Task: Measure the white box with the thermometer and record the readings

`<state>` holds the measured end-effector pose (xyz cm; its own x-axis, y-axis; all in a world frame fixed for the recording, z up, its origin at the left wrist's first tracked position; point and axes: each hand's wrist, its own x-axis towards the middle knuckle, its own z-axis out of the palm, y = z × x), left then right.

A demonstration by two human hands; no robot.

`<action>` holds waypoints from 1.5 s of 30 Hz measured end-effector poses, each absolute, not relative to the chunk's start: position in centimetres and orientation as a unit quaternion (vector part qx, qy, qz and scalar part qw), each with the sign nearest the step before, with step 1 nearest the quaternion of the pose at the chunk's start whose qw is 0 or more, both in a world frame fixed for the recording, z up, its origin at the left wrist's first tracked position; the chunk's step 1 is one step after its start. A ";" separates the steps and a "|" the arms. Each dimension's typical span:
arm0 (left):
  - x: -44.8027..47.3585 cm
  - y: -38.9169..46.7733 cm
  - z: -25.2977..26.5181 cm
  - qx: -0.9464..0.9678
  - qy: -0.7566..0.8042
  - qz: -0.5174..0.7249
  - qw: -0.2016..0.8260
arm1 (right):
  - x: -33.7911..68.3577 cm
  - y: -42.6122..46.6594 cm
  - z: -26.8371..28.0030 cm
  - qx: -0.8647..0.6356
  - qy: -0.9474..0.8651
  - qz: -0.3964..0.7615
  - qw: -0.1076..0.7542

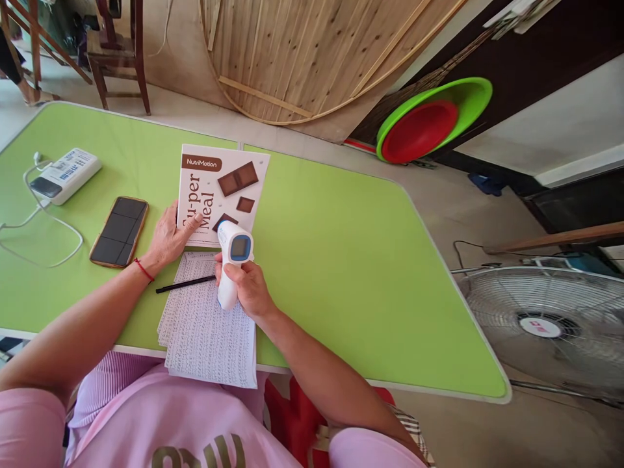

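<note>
My left hand (170,237) grips the left edge of a white box (205,195) printed with brown chocolate pieces and "NutriMotion", thumb on its front. In my right hand (251,286) is a white infrared thermometer (229,283) with a blue-rimmed screen, its head up against the box's lower right corner. Handwritten paper sheets (209,344) lie beneath, hanging slightly over the table's near edge. Across them rests a black pen (185,284), its right end hidden behind the thermometer and my fingers.
On the green table (341,279), a phone (119,231) lies left of my left hand. Farther left is a white power bank (68,175) with a looped white cable (78,237). A standing fan (541,325) is beyond the right edge. A wooden chair (119,58) stands behind.
</note>
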<state>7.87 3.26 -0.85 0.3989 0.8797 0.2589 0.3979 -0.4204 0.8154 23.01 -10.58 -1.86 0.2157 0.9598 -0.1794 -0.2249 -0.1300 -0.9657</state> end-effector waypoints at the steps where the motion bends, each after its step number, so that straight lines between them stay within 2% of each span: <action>1: 7.9 3.3 -1.0 0.763 0.414 0.361 0.341 | 23.0 -10.6 -1.8 -0.539 -0.342 0.525 0.563; 29: 7.8 3.7 -1.8 0.753 0.397 0.381 0.362 | 23.3 -10.7 -2.8 -0.548 -0.380 0.502 0.551; 45: 7.6 4.2 -0.3 0.697 0.423 0.342 0.468 | 23.0 -10.8 -2.0 -0.542 -0.355 0.524 0.553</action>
